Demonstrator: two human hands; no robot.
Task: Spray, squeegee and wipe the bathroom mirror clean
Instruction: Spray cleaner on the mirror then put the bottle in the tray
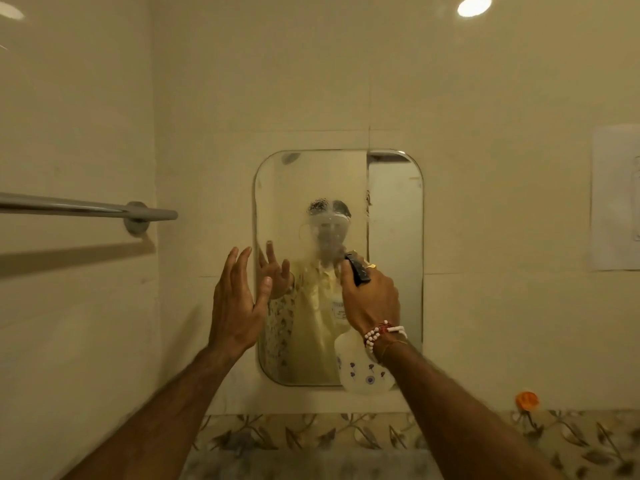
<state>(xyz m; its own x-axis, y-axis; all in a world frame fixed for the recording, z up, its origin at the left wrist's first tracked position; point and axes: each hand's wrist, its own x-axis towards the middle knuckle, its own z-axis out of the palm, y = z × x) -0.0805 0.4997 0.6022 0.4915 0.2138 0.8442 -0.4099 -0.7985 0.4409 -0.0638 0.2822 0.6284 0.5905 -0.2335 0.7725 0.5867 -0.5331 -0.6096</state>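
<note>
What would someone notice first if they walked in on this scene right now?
The rounded mirror sits dead centre, with a patch of spray droplets misting its middle. In front of it, the right hand grips a white spray bottle aimed at the glass, while the left hand is raised open by the mirror's left edge.
</note>
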